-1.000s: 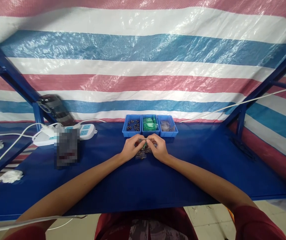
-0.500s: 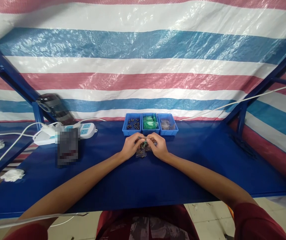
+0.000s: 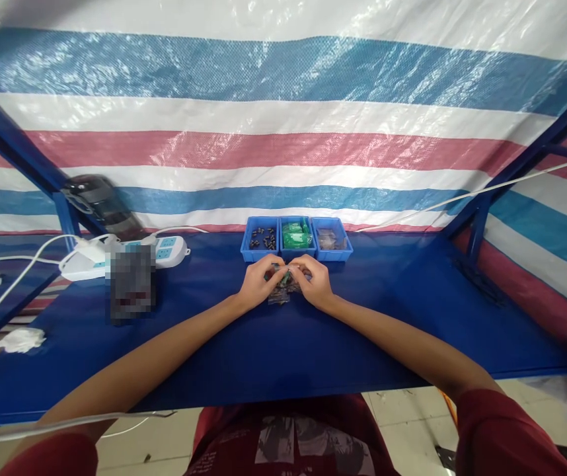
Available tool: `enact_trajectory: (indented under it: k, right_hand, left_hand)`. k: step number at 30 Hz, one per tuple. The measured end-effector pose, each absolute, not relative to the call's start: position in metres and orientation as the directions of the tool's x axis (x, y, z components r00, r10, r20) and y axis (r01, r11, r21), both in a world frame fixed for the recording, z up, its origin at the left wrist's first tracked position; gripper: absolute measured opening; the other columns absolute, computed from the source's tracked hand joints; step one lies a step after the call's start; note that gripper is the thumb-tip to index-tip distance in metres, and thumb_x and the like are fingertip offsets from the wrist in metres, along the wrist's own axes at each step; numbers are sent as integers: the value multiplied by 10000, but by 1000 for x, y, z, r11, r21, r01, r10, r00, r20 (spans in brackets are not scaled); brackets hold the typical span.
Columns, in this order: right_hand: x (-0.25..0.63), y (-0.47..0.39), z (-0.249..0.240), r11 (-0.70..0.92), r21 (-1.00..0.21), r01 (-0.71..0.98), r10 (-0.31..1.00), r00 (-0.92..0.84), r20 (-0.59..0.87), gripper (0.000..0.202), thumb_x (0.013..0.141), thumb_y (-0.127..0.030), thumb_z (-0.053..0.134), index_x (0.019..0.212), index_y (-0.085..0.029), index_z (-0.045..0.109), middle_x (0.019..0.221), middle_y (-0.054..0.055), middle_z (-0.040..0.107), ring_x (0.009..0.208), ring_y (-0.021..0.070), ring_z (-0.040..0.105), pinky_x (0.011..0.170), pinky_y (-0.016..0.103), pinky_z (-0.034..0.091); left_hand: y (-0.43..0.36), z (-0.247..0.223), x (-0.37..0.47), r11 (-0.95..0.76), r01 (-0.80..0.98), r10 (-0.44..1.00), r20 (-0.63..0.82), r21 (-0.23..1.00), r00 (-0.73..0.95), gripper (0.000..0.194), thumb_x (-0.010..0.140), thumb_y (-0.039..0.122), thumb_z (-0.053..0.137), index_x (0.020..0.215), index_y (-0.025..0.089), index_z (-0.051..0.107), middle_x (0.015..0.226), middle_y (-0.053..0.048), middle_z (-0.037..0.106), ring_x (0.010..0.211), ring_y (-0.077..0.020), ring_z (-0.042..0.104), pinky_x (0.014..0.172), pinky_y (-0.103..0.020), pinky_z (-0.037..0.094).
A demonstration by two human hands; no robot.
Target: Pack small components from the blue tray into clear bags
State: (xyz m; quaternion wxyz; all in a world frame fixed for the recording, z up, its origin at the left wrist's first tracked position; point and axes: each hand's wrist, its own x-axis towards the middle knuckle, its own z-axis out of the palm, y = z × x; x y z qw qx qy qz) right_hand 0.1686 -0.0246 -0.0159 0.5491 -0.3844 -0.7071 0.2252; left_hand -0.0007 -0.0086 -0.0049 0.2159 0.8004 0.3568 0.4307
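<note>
Both hands meet just in front of three blue bins. My left hand has its thumb and fingers pinched at a small clear plastic bag with something green and dark by it. From the other side my right hand pinches at the same spot, its fingertips nearly touching the left ones. Small dark parts lie in the left bin, green packets fill the middle one, and clear packets lie in the right one. Exactly what is between the fingertips is too small to tell.
On the left of the blue table are a white power strip, a blurred dark object, a black cylindrical object and crumpled white material. A white cable crosses at right.
The whole view has shifted slightly, so the table and bins appear a little higher. Both hands stay together at the bag, with their fingers slightly moved.
</note>
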Motion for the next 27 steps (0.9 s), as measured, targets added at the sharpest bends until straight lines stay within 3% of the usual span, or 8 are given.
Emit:
enact_trajectory:
  k: [18,27]
  right_hand:
    - [169,-25,-12,626,-722,295,775,-128,619,220,896,-357,477,892,-187,615,757,32,590,631,137,548,604,259,461]
    - [169,-22,-19,593,-744,307,801,-131,584,254,904,-387,459,875,-192,617,742,28,608,615,138,555,596,260,469]
  left_hand:
    - [-7,-8,-4,-703,387,710,624,597,327,208,888,342,520,882,166,630,811,-34,653,636,-108,599,598,-209,481]
    - [-8,-7,-2,-656,390,754,578,646,311,227,890,361,511,905,171,634,796,-21,674,669,-117,629,602,-199,495]
